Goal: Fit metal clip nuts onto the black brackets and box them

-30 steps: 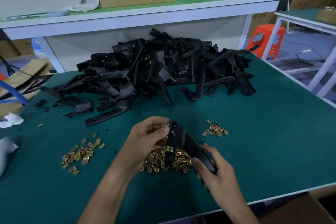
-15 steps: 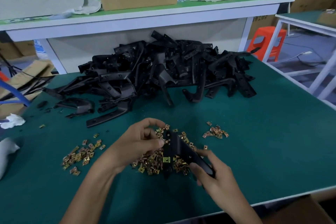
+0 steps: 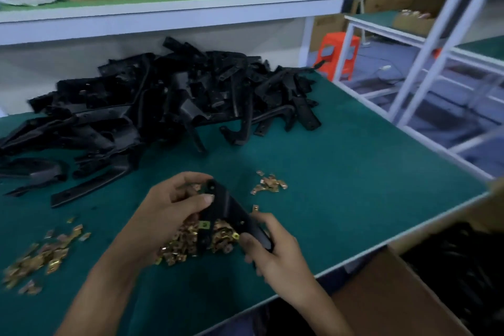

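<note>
While the black bracket [image 3: 231,210] is gripped at its lower end by the right hand [image 3: 270,251], its upper end is pinched by the left hand [image 3: 174,207], over the clip nut pile [image 3: 188,243] on the worktop [image 3: 354,172]. One clip nut [image 3: 204,224] is already fitted. Next, probably: another nut seated squarely, or bracket dropped into the box [image 3: 395,294].

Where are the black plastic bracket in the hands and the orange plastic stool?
Black plastic bracket [image 3: 233,209]: head view, on its flat middle face.
Orange plastic stool [image 3: 335,39]: head view, on its front, near the top.
</note>
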